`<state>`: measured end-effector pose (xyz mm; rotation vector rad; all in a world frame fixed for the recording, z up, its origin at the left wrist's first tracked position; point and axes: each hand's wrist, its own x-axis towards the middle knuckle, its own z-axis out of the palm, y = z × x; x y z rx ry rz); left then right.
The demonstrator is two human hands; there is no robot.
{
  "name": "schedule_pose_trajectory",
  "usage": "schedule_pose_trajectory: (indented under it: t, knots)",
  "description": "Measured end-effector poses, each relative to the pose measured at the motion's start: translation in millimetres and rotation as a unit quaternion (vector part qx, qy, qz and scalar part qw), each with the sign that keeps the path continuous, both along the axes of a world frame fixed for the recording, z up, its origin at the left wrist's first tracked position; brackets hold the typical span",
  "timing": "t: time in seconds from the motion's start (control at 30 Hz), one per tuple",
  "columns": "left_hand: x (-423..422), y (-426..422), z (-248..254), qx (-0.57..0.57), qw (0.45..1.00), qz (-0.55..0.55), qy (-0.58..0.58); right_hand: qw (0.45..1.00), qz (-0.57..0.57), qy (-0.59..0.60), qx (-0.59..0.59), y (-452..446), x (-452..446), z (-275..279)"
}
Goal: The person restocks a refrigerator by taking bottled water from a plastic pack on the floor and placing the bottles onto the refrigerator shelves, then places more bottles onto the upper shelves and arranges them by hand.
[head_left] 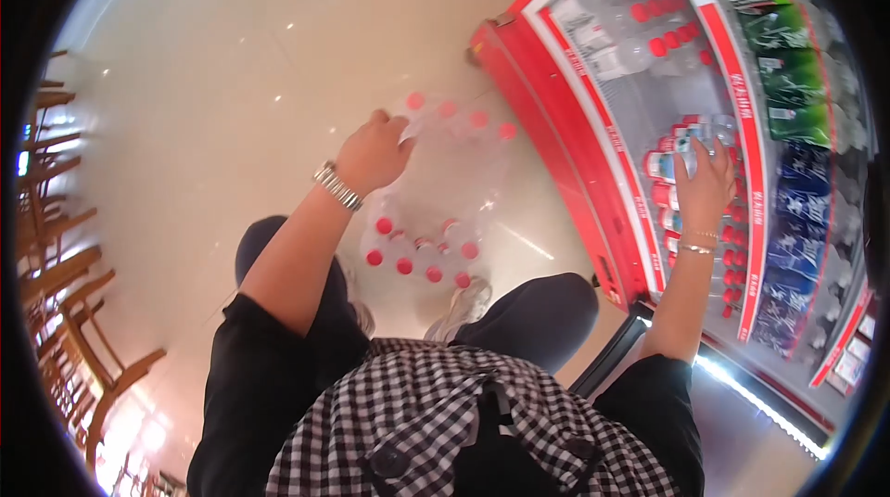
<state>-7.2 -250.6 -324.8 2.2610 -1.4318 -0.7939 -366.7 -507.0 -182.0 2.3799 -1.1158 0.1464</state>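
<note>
My left hand (373, 152) is over the left edge of a clear plastic pack (426, 172) on the floor, its fingers curled on the film or a bottle, which I cannot make out. Red-capped clear bottles (433, 273) stand along the pack's near and far sides. Inside the fridge on the right, my right hand (706, 180) reaches over a shelf with its fingers spread over a bottle with a red and white label (684, 140). Whether the fingers grip that bottle is hard to tell. More red-capped bottles (732, 256) lie beside the right wrist.
A red-framed fridge (556, 135) is at the right, with red-capped bottles (654, 10) further back and green packs (786, 80) and blue packs (799, 210) on another shelf. Wooden chairs (102, 376) line the left. My knees and shoes are beside the pack.
</note>
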Motion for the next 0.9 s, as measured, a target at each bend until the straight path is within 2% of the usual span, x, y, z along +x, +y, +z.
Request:
schedule_pose_trajectory:
  t: [0.03,0.1,0.13,0.2,0.23,0.27,0.3,0.37,0.43,0.5,0.57,0.67,0.77,0.83,0.9]
  knots:
    - [0,-1,0,0.002,1.0,-0.001,0.0,0.997,0.042,-0.054,0.045,14,17,-9]
    - [0,-1,-1,0.003,1.0,-0.006,0.0,0.932,0.13,-0.134,0.309,61,64,-39]
    - [-1,0,-2,0.005,1.0,-0.006,-0.001,0.864,0.169,-0.133,0.456,77,78,-72]
    - [0,-1,-3,-0.001,1.0,-0.005,-0.004,0.805,0.179,-0.031,0.564,130,103,-128]
    - [1,-1,-3,0.0,1.0,-0.006,-0.009,0.77,0.195,0.018,0.607,151,120,-147]
    - [0,0,-5,-0.001,1.0,-0.006,-0.012,0.765,0.224,0.057,0.601,172,129,-186]
    - [-1,1,-7,-0.004,1.0,-0.008,-0.017,0.741,0.197,0.11,0.632,190,153,-192]
    - [-2,6,-15,-0.029,0.999,-0.017,-0.029,0.728,0.265,0.029,0.631,222,162,-272]
    - [-5,6,-6,-0.015,1.0,-0.009,-0.02,0.769,0.216,0.008,0.602,255,183,-292]
    - [-4,7,5,-0.005,1.0,0.005,0.012,0.734,0.219,-0.007,0.643,265,190,-296]
    - [-3,8,7,-0.007,1.0,0.011,0.01,0.729,0.201,-0.009,0.655,258,189,-277]
    - [0,9,2,-0.039,0.999,0.005,0.001,0.737,0.133,-0.188,0.635,233,164,-285]
    - [2,4,7,-0.029,0.999,-0.002,0.013,0.732,0.003,-0.316,0.604,178,135,-234]
    - [2,4,3,-0.055,0.998,-0.005,0.015,0.746,-0.08,-0.334,0.57,142,121,-177]
    - [0,-2,0,-0.074,0.997,-0.005,0.027,0.72,0.01,-0.51,0.471,106,99,-131]
